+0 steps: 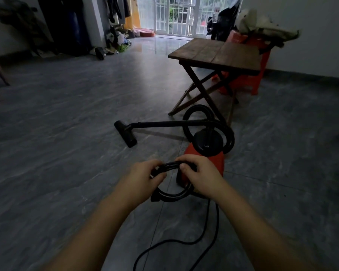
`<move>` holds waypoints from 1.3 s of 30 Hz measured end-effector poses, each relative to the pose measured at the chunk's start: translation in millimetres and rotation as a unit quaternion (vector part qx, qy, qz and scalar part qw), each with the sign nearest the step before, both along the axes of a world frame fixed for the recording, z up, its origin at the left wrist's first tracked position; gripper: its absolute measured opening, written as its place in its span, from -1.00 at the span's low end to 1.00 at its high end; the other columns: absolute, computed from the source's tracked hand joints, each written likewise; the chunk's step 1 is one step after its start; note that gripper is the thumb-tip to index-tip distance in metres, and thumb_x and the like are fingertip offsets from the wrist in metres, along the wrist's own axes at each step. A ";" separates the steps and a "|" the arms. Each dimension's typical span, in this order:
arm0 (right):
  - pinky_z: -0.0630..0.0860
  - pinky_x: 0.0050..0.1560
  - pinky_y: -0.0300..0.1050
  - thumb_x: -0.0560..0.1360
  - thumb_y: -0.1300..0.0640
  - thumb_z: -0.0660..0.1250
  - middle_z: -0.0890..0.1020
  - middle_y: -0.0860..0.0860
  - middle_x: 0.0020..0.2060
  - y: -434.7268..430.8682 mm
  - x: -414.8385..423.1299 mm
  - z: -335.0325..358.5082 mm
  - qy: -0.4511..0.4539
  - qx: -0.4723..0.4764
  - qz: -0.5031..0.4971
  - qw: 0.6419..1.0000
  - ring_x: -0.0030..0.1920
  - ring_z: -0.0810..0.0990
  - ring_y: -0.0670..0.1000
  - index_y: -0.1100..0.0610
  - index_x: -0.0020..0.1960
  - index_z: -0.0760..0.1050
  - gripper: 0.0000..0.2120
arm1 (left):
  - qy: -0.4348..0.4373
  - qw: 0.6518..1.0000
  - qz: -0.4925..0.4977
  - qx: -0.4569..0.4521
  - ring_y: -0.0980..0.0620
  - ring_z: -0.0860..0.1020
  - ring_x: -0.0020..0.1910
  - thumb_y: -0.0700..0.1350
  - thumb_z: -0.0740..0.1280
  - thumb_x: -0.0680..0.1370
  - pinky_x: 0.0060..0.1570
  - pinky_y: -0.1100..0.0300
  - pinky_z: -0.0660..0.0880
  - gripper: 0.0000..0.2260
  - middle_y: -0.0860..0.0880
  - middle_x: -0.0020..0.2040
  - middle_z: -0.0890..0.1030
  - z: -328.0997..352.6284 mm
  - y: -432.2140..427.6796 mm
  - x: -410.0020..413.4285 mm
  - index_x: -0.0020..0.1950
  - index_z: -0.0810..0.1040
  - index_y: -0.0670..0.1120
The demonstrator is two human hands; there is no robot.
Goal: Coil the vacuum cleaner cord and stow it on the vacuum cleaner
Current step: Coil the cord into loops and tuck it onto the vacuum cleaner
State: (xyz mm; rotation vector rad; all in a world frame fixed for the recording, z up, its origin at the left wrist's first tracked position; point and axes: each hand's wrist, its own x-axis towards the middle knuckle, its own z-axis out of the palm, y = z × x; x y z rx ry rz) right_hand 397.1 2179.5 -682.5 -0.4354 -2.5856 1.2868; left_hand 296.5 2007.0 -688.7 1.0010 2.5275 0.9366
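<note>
A red canister vacuum cleaner with a black lid stands on the grey floor just beyond my hands. Between my hands is a small coil of black cord made of several loops. My left hand grips the coil's left side and my right hand grips its upper right side, in front of the vacuum body. A loose length of cord trails from the coil down over the floor toward me. The plug is not clearly visible.
The vacuum's black hose loops behind the canister, and its wand with floor nozzle lies to the left. A wooden folding table stands behind, with red plastic stools beyond it. Clutter lines the far wall.
</note>
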 end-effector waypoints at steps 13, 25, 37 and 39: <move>0.52 -0.02 -0.34 0.61 0.09 0.28 0.69 -0.12 -0.06 11.5 -0.8 0.3 0.041 -0.120 -0.064 0.990 -0.03 0.65 -0.17 0.01 0.13 0.63 -0.82 | -0.134 0.969 0.099 0.184 -0.03 0.70 -0.25 -0.18 0.38 0.59 -0.36 0.26 0.59 -0.87 -0.08 -0.21 0.71 12.6 3.9 4.3 -0.07 0.67 0.03; 0.57 -0.11 -0.38 0.59 0.24 0.32 0.72 -0.01 -0.09 14.6 -0.4 -5.2 0.073 -0.229 -0.103 0.965 -0.13 0.70 -0.20 0.26 0.27 0.54 -0.73 | -0.267 0.897 0.182 0.302 -0.16 0.72 -0.17 -0.18 0.35 0.61 -0.30 0.10 0.64 -0.91 -0.18 -0.16 0.73 14.2 9.0 13.9 0.01 0.66 -0.12; 0.62 -0.09 -0.19 0.59 0.20 0.33 0.75 0.07 -0.09 15.9 3.0 1.8 0.087 -0.320 -0.089 0.939 -0.10 0.74 0.02 0.19 0.27 0.54 -0.74 | -0.266 0.901 0.169 0.298 -0.18 0.72 -0.16 -0.17 0.30 0.64 -0.27 0.10 0.67 -0.87 -0.20 -0.12 0.72 14.8 10.8 14.6 0.01 0.64 -0.12; 0.58 -0.18 -0.33 0.56 0.25 0.35 0.75 0.02 -0.15 16.6 3.2 3.0 0.090 -0.315 -0.090 0.940 -0.16 0.73 -0.08 0.17 0.23 0.56 -0.75 | -0.257 0.909 0.161 0.287 -0.19 0.72 -0.16 -0.17 0.29 0.64 -0.23 0.05 0.68 -0.87 -0.19 -0.13 0.72 13.0 11.9 14.2 -0.02 0.63 -0.09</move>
